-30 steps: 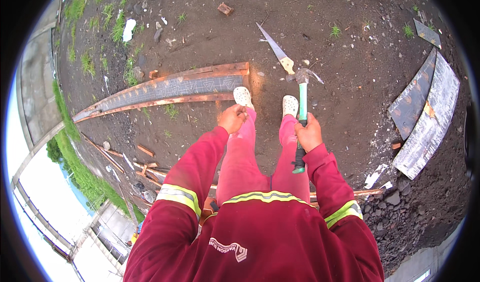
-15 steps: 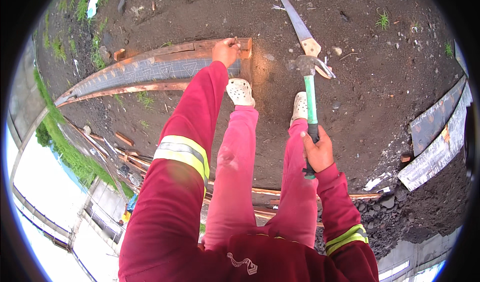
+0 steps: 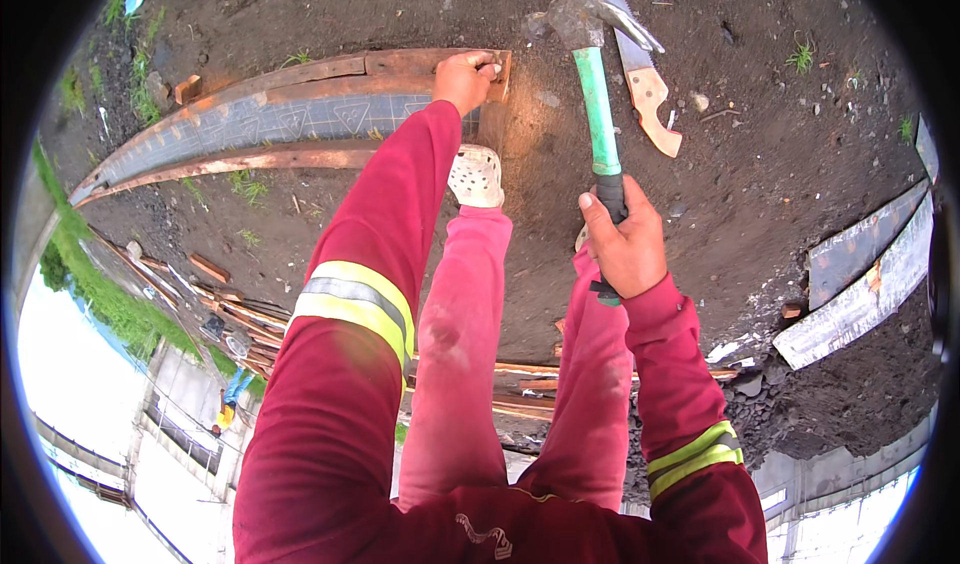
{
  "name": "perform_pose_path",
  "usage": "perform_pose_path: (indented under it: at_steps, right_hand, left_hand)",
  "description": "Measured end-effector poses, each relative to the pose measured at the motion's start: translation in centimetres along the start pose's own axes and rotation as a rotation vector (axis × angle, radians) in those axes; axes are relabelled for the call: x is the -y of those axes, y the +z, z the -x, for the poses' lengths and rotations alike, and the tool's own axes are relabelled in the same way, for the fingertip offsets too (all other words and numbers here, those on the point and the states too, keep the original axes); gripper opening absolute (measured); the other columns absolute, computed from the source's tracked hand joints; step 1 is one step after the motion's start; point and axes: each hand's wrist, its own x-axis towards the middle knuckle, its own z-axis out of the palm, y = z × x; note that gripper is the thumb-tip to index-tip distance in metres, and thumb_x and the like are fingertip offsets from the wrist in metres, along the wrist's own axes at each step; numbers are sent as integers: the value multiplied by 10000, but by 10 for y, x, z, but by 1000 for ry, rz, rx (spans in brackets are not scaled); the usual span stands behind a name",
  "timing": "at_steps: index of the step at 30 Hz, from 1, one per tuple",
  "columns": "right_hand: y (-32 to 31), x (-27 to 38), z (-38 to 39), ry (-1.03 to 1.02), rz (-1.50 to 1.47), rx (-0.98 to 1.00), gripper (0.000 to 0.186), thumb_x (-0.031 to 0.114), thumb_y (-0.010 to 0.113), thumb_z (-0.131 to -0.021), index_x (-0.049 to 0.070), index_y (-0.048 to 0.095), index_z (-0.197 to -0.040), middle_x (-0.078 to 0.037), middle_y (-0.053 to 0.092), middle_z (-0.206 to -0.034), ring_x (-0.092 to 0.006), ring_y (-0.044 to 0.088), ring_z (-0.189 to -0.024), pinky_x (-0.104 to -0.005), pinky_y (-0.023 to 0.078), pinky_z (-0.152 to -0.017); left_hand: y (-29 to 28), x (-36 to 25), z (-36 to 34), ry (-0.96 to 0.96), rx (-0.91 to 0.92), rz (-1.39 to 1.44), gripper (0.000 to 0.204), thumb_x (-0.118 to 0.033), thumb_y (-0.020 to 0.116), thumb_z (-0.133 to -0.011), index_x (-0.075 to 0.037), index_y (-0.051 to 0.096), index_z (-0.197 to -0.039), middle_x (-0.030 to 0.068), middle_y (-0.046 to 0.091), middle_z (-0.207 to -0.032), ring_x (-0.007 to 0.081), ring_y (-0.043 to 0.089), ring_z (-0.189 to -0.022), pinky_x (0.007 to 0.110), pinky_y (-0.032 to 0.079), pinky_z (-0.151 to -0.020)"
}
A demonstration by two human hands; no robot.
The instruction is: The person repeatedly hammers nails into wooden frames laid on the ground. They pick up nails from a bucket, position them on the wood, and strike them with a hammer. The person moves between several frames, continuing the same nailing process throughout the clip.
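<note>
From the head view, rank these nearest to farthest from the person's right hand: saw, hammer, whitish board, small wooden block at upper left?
1. Hammer: gripped in the right hand.
2. Saw: lying ahead, slightly right.
3. Whitish board: off to the right.
4. Small wooden block: upper left.

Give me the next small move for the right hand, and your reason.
Probably ease the claw hammer leftward toward the near-end corner of the wooden frame, short of the left hand: the right hand grips it, its head is off to the frame's right, and the left fingers curl at that corner.
</note>
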Motion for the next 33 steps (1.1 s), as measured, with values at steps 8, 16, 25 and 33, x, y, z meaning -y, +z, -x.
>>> perform_pose_path:
  at_steps: [8, 16, 25, 33]
  right_hand:
    - [16, 7, -18, -115, 130, -50, 157, 170, 604, -879, 30, 535, -900, -1, 518, -601, -60, 481, -510, -248, 395, -464]
    - [32, -1, -45, -47, 303, -26, 241, 222, 604, -857, 10, 518, -931, -176, 595, -650, -317, 617, -604, -400, 466, -568]
    - [41, 2, -54, -44, 276, -3, 238, 214, 576, -857, 4, 483, -922, -258, 603, -716, -460, 592, -705, -512, 454, -616]
    - [43, -6, -66, -2, 422, -24, 249, 220, 568, -859, 18, 472, -968, -268, 608, -739, -463, 594, -736, -515, 458, -648]
  left_hand:
    - [3, 3, 7, 126, -93, -71, 184, -163, 670, -788, -79, 682, -951, 122, 674, -851, 229, 660, -764, 309, 497, -708]
    - [5, 4, 12, 96, -108, 27, 171, -162, 668, -792, -63, 679, -930, 110, 675, -830, 222, 654, -742, 310, 497, -688]
    - [1, 2, 9, 86, -33, 32, 196, -173, 666, -790, -35, 676, -927, 132, 673, -846, 262, 653, -757, 326, 499, -693]
    - [-1, 4, 5, 120, -13, -15, 164, -167, 663, -789, -73, 689, -921, 131, 669, -825, 258, 650, -743, 344, 496, -684]
